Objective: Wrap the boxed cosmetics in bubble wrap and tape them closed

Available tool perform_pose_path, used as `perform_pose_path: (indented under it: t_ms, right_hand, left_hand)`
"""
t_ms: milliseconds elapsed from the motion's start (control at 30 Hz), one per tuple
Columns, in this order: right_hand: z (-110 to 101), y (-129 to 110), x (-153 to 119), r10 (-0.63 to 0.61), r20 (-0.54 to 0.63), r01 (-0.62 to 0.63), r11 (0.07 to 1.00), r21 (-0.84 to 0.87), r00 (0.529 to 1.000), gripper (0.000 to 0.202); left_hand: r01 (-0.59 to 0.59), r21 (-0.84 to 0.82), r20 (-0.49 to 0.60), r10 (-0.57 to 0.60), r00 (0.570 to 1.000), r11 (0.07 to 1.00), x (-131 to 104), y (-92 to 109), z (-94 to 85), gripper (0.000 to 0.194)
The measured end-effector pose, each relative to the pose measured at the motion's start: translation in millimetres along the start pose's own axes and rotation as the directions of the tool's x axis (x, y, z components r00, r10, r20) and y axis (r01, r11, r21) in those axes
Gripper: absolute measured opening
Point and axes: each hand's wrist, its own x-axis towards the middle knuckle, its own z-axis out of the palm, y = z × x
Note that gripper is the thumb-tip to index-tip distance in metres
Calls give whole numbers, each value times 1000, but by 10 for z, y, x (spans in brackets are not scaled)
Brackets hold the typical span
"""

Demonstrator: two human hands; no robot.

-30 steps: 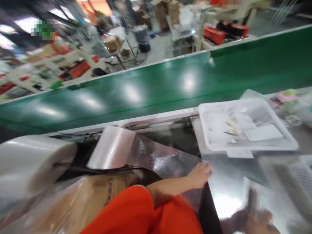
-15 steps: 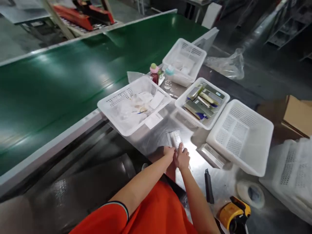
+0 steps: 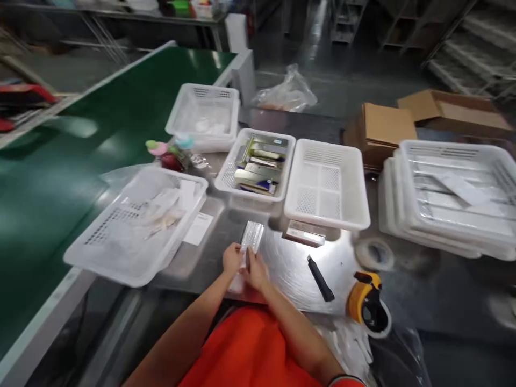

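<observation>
A narrow package in clear bubble wrap (image 3: 252,236) lies near the front edge of the metal table (image 3: 274,258). My left hand (image 3: 233,259) is closed on its left side, fingers bent round the wrap. On its right side my right hand (image 3: 256,269) grips the same package, close beside the left hand. To the right lie a black cutter (image 3: 320,278) and a small flat box (image 3: 305,234). Past the package, a white basket (image 3: 291,161) holds several flat packets (image 3: 260,171).
An empty-looking white basket (image 3: 328,185) stands right of centre, a basket of plastic bags (image 3: 121,236) at left. Stacked baskets (image 3: 455,236), cardboard (image 3: 389,126), a tape roll (image 3: 374,254) and a yellow tape dispenser (image 3: 365,301) are at right. A green conveyor (image 3: 133,118) runs along the left.
The view has swung to the right, so the table's things stand further left and more stacked baskets and cardboard show. Both hands stay on the wrapped package.
</observation>
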Motion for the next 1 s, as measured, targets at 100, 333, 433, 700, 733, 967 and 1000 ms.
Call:
perform_pose_path:
  t_ms: [100, 333, 433, 700, 733, 967, 1000]
  right_hand:
    - [81, 257, -304, -71, -167, 109, 965, 237, 983, 82]
    - [-951, 1432, -1792, 342, -909, -595, 791, 141, 240, 71]
    - [-1253, 1809, -2044, 470, -838, -828, 559, 40, 277, 63]
    - [-1212, 1712, -2358, 553, -647, -711, 703, 23, 525, 50]
    - [-1178, 1567, -2408, 557, -616, -642, 759, 105, 558, 52]
    - [-644, 33, -1657, 379, -442, -140, 864, 484, 813, 51]
    - [-552, -132, -1449, 351, -420, -111, 861, 497, 837, 52]
  left_hand:
    - [-271, 99, 64, 265, 962, 958, -5, -78, -135, 18]
    - [-638, 451, -6, 717, 697, 624, -402, -357, 184, 30]
    - [-654, 500, -53, 774, 631, 568, -482, -472, 305, 37]
    - [-644, 509, -59, 770, 636, 571, -473, -625, 286, 45]
    - [-660, 481, -59, 773, 632, 577, -471, -648, 292, 45]
    - [-677, 309, -144, 736, 661, 668, -396, -870, 330, 32]
    - [-655, 305, -164, 716, 679, 691, -386, -886, 334, 30]
